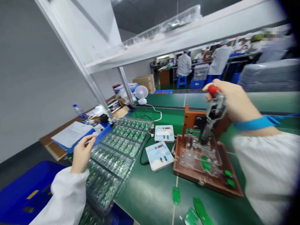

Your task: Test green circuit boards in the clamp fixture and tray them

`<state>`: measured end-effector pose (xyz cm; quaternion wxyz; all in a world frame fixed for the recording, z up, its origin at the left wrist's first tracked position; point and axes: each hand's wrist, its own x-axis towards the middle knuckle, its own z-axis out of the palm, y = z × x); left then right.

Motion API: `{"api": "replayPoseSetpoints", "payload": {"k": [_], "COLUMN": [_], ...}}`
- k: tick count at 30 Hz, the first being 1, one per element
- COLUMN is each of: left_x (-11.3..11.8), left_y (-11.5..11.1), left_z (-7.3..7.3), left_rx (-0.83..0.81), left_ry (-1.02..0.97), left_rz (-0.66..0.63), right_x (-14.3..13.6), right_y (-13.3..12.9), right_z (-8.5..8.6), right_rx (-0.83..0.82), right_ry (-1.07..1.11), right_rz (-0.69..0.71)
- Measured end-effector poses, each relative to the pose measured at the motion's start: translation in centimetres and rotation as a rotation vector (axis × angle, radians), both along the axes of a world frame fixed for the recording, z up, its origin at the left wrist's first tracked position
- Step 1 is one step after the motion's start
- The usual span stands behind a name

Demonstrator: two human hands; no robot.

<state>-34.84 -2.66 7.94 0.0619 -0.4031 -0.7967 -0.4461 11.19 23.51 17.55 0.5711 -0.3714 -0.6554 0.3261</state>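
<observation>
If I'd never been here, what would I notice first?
Probably the right hand gripping a red knob, above the wooden box on the right. Next, rows of little green boards beside the left hand. Between the green boards and wooden box, two white boxes show glowing red numbers.

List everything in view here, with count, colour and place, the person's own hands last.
Table: one, green, centre
Fixture: one, brown base, table's right side
Lever clamp: one, metallic with red grip, above the fixture base
Buttons: two, green, fixture's right corner
Loose pieces: three, green, in front of the fixture
Display boxes: two, white, left of the fixture
Trays: several, clear, filled with green boards, table's left
Fan: one, white, table's far side
Bottle: one, clear, blue cap, far left
Papers: count unclear, white, left
Bin: one, blue, lower left
Shelf: one, white, overhead
Cartons: count unclear, brown, behind the fan
Co-workers: at least three, white clothing, background
Wristband: one, blue, right wrist
Left hand: one, bare, by the trays
Right hand: one, bare, around the red grip
</observation>
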Motion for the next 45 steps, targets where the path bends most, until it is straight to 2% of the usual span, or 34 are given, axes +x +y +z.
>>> {"api": "replayPoseSetpoints", "payload": {"k": [2, 4, 5, 6, 7, 9, 11, 13, 17, 20, 23, 25, 28, 31, 34, 39, 45], "left_x": [6.7, 13.7, 16.9, 19.6, 21.7, 24.1, 24.8, 24.6, 24.3, 24.7, 25.1, 25.3, 25.8, 26.4, 26.8, 26.9, 27.0], "left_y": [-1.0, -1.9, -2.2, -2.3, -2.3, -1.6, -0.7, 0.1, 0.6, 0.8, 1.8, 3.3, 6.9, 10.6, 12.8, 13.0, 12.4], "left_z": [-1.1, -2.6, -3.6, -4.7, -5.9, -8.1, -9.8, -10.8, -11.3, -10.8, -9.3, -8.0, -7.1, -7.4, -7.8, -7.1, -6.6], "left_rx": [0.007, -0.057, -0.151, -0.240, -0.288, -0.325, -0.348, -0.398, -0.458, -0.443, -0.345, -0.235, -0.098, -0.027, -0.060, -0.163, -0.154], "left_ry": [0.073, 0.131, 0.131, 0.130, 0.131, 0.130, 0.137, 0.158, 0.162, 0.034, -0.145, -0.193, -0.133, -0.050, 0.005, 0.082, 0.179], "left_rz": [-0.304, -0.758, -0.996, -1.163, -1.206, -1.182, -1.139, -1.134, -1.140, -1.146, -1.230, -1.270, -1.226, -1.215, -1.254, -1.236, -1.208], "right_x": [0.0, -0.1, -0.2, -0.3, -0.3, -0.4, -0.4, -0.4, -0.4, -0.5, -0.5, -0.5, -0.5, -0.5, -0.5, -0.5, -0.6], "right_y": [0.3, 0.4, 0.4, 0.3, 0.3, 0.1, 0.1, 0.1, 0.0, -0.1, 0.0, 0.0, 0.1, 0.2, 0.4, 0.6, 0.6], "right_z": [-0.1, -0.1, 0.0, 0.1, 0.1, 0.2, 0.2, 0.1, 0.3, 0.4, 0.4, 0.3, 0.3, 0.2, 0.0, -0.1, -0.1], "right_rx": [-0.028, -0.041, -0.040, -0.042, -0.044, -0.051, -0.055, -0.056, -0.064, -0.077, -0.072, -0.061, -0.049, -0.048, -0.041, -0.038, -0.042], "right_ry": [0.033, 0.052, 0.054, 0.054, 0.058, 0.056, 0.057, 0.066, 0.082, 0.088, 0.094, 0.087, 0.078, 0.080, 0.073, 0.082, 0.106], "right_rz": [0.029, 0.032, 0.031, 0.031, 0.033, 0.039, 0.050, 0.062, 0.063, 0.066, 0.074, 0.080, 0.081, 0.081, 0.087, 0.097, 0.105]}}
